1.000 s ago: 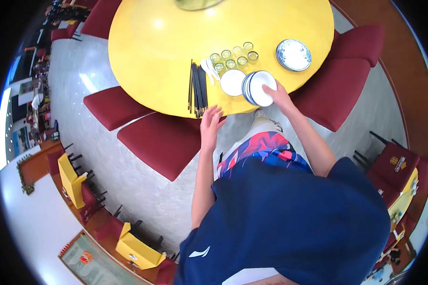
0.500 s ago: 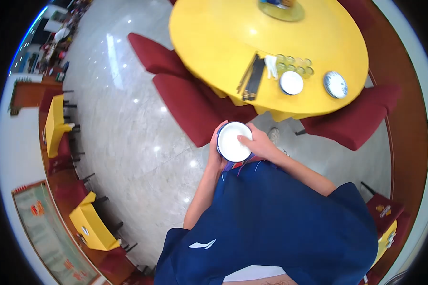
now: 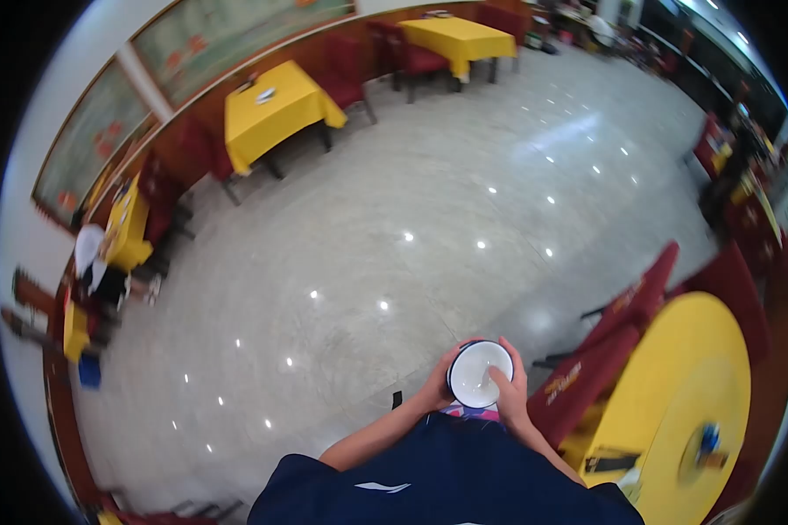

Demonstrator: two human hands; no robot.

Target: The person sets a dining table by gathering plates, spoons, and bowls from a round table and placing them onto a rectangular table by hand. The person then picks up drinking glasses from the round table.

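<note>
A white bowl with a blue rim (image 3: 480, 374), the top one of a small stack, is held close in front of my body. My left hand (image 3: 439, 382) wraps round its left side. On the right side my right hand (image 3: 513, 391) grips it, with the thumb over the rim inside the bowl. The lower bowls are mostly hidden under the top one.
Right of me is a round yellow table (image 3: 674, 385) with black chopsticks (image 3: 612, 460) and red chairs (image 3: 587, 376) beside it. Yellow-covered tables (image 3: 276, 109) line the far wall. A seated person (image 3: 92, 254) is at the left. Grey floor (image 3: 368, 236) stretches ahead.
The bowl stack was lifted from the round table by my right hand, then my left hand took hold too. The view has turned left, so the round table now lies at the lower right.
</note>
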